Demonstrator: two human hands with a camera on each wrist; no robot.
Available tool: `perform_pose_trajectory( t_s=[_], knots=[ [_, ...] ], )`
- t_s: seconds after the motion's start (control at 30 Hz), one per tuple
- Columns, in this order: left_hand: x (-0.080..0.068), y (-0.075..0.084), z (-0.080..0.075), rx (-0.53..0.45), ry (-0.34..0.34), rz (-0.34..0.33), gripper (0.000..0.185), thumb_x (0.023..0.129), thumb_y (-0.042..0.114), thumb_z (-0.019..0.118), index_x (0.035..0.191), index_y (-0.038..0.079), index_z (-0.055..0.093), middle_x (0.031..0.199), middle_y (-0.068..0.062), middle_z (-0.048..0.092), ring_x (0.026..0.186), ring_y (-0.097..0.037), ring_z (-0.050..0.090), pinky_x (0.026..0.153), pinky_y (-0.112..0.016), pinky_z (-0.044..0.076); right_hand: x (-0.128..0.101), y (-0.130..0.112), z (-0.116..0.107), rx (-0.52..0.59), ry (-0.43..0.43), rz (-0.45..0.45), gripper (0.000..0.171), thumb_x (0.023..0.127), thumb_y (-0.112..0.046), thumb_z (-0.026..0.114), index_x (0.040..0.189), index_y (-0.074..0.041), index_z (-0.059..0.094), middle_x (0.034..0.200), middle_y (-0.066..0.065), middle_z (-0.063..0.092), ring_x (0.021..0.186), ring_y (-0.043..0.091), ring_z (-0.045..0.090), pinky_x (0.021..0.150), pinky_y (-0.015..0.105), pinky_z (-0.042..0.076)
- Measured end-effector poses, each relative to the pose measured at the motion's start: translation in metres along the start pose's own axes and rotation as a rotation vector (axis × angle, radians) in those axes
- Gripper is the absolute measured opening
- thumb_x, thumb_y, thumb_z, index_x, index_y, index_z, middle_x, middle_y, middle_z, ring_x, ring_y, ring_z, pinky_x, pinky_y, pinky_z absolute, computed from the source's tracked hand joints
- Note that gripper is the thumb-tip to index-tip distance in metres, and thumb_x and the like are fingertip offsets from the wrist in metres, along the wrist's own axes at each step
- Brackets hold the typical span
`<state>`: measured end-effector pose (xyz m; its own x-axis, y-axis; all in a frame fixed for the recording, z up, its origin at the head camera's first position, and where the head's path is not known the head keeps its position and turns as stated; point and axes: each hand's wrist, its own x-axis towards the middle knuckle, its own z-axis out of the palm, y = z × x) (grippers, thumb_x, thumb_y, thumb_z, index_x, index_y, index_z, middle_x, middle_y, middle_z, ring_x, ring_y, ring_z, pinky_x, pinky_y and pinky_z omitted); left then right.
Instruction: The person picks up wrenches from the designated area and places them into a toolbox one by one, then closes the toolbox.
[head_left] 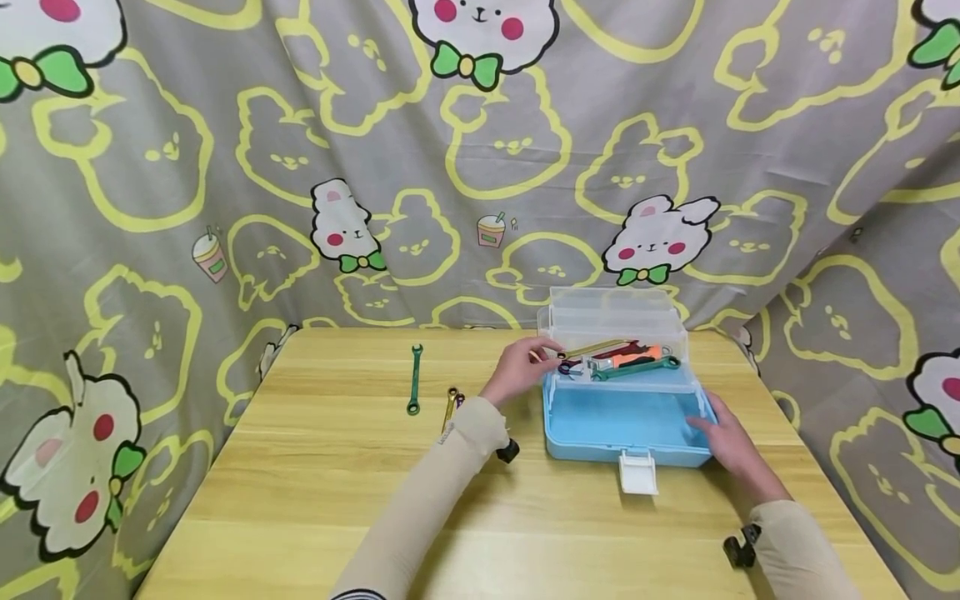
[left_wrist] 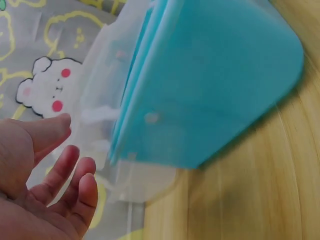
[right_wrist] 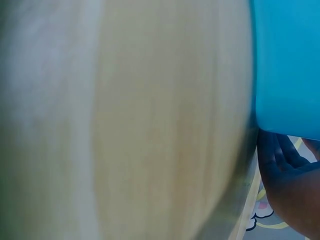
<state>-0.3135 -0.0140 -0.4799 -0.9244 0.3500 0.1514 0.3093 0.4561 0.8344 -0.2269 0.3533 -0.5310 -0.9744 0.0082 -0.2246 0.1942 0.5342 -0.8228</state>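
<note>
A blue toolbox (head_left: 622, 421) with a clear raised lid (head_left: 611, 307) stands open at the table's back right. Its upper tray holds a yellow wrench (head_left: 596, 348), a green wrench (head_left: 633, 367), an orange-handled tool (head_left: 636, 358) and other tools. My left hand (head_left: 542, 352) hovers at the tray's left end, fingers relaxed and holding nothing. In the left wrist view the left hand (left_wrist: 70, 165) is open beside the toolbox (left_wrist: 210, 80). My right hand (head_left: 712, 425) grips the box's front right corner, thumb over the rim. The right wrist view shows the fingers (right_wrist: 287, 160) under the blue box (right_wrist: 287, 65).
On the wooden table (head_left: 337, 483) a green wrench (head_left: 415, 379) lies left of my left arm, with a gold wrench (head_left: 450, 406) and a dark one beside it. A white latch (head_left: 638, 473) hangs off the box's front. Patterned cloth (head_left: 225, 167) hangs behind.
</note>
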Motion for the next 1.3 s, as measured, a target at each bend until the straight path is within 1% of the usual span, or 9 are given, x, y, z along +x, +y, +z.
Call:
perform_pose_trajectory(
  t_s=[0.2, 0.3, 0.47, 0.6, 0.7, 0.83, 0.9, 1.03, 1.3],
  knots=[
    [-0.022, -0.014, -0.030, 0.046, 0.003, -0.003, 0.025, 0.100, 0.017, 0.071, 0.125, 0.017, 0.073, 0.097, -0.004, 0.067, 0.083, -0.018, 0.064, 0.072, -0.027, 0.054, 0.000, -0.001, 0.000, -0.005, -0.003, -0.002, 0.074, 0.111, -0.024, 0.041, 0.165, -0.003, -0.006, 0.167, 0.035, -0.003, 0.151, 0.061, -0.001, 0.118, 0.079, 0.005],
    [-0.039, -0.027, -0.049, 0.075, -0.007, -0.016, 0.027, 0.099, 0.016, 0.071, 0.126, 0.017, 0.072, 0.099, -0.005, 0.068, 0.085, -0.020, 0.064, 0.074, -0.030, 0.055, 0.000, -0.001, 0.000, -0.006, -0.002, -0.006, 0.073, 0.111, -0.023, 0.040, 0.165, -0.003, -0.006, 0.167, 0.036, -0.003, 0.151, 0.062, -0.001, 0.117, 0.079, 0.005],
    [-0.069, -0.053, -0.078, 0.092, -0.026, -0.081, 0.032, 0.098, 0.014, 0.073, 0.130, 0.013, 0.069, 0.103, -0.006, 0.067, 0.088, -0.019, 0.064, 0.074, -0.032, 0.056, -0.001, -0.003, -0.001, -0.008, -0.003, -0.005, 0.073, 0.111, -0.022, 0.040, 0.164, -0.003, -0.007, 0.167, 0.036, -0.003, 0.151, 0.062, -0.001, 0.117, 0.079, 0.005],
    [-0.091, -0.070, -0.093, 0.122, -0.064, -0.123, 0.037, 0.096, 0.009, 0.074, 0.132, 0.007, 0.067, 0.108, -0.010, 0.068, 0.091, -0.021, 0.064, 0.075, -0.033, 0.056, -0.001, -0.005, -0.001, -0.009, -0.008, -0.005, 0.073, 0.112, -0.023, 0.038, 0.164, -0.003, -0.008, 0.167, 0.036, -0.003, 0.151, 0.062, -0.001, 0.117, 0.080, 0.005],
    [-0.102, -0.080, -0.099, 0.182, -0.115, -0.105, 0.040, 0.094, 0.003, 0.075, 0.133, 0.006, 0.067, 0.116, -0.011, 0.069, 0.100, -0.025, 0.065, 0.081, -0.038, 0.057, -0.001, -0.005, 0.000, -0.006, -0.011, -0.004, 0.072, 0.112, -0.023, 0.038, 0.164, -0.003, -0.008, 0.167, 0.035, -0.004, 0.151, 0.062, -0.002, 0.117, 0.079, 0.004],
    [-0.108, -0.090, -0.103, 0.277, -0.182, -0.052, 0.048, 0.091, 0.000, 0.076, 0.137, 0.009, 0.065, 0.132, -0.009, 0.067, 0.118, -0.032, 0.061, 0.098, -0.049, 0.054, -0.001, -0.004, 0.000, 0.000, -0.012, -0.002, 0.072, 0.112, -0.022, 0.037, 0.164, -0.003, -0.008, 0.167, 0.035, -0.004, 0.151, 0.061, -0.002, 0.117, 0.079, 0.004],
    [-0.109, -0.093, -0.104, 0.316, -0.195, -0.031, 0.051, 0.090, 0.001, 0.078, 0.139, 0.010, 0.065, 0.137, -0.009, 0.066, 0.123, -0.033, 0.058, 0.103, -0.053, 0.052, 0.000, -0.003, 0.000, -0.001, -0.011, -0.006, 0.072, 0.112, -0.022, 0.037, 0.164, -0.003, -0.008, 0.167, 0.035, -0.004, 0.151, 0.062, -0.002, 0.117, 0.080, 0.004],
    [-0.106, -0.096, -0.102, 0.377, -0.196, -0.015, 0.054, 0.089, 0.004, 0.080, 0.140, 0.011, 0.064, 0.140, -0.009, 0.065, 0.124, -0.033, 0.055, 0.104, -0.053, 0.050, 0.000, -0.001, 0.001, 0.002, -0.014, -0.006, 0.072, 0.112, -0.024, 0.038, 0.164, -0.003, -0.007, 0.167, 0.036, -0.004, 0.151, 0.062, -0.002, 0.117, 0.080, 0.005],
    [-0.102, -0.102, -0.103, 0.465, -0.190, -0.029, 0.051, 0.092, 0.010, 0.079, 0.140, 0.016, 0.065, 0.141, -0.005, 0.066, 0.127, -0.033, 0.054, 0.106, -0.056, 0.048, -0.002, -0.003, 0.000, 0.000, -0.008, -0.004, 0.073, 0.112, -0.023, 0.038, 0.164, -0.002, -0.007, 0.167, 0.036, -0.004, 0.151, 0.062, -0.002, 0.117, 0.080, 0.004]
  ],
)
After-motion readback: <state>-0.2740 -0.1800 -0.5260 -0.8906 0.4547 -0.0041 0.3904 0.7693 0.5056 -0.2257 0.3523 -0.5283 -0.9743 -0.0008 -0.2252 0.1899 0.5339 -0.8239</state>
